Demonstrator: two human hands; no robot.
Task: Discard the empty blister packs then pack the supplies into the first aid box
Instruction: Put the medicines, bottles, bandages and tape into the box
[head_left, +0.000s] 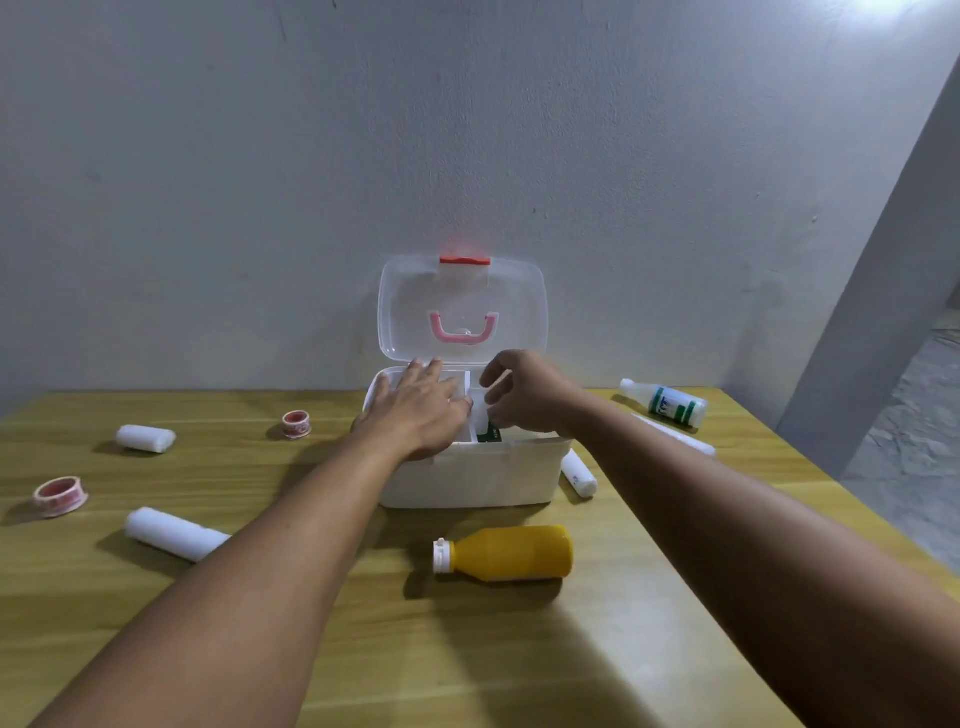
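over the open first aid box (470, 473), right hand (524, 392) gripping an upright bottle (480, 415), left hand (421, 410) flat.

A smooth, translucent white plastic first aid box (470, 475) is seen on a matt, wood-grained yellowish table (363, 649). A glossy orange plastic bottle (511, 553) and soft white cloth-like bandage rolls (171, 532) are shown.

White first aid box (470, 475) open, supplies scattered around it
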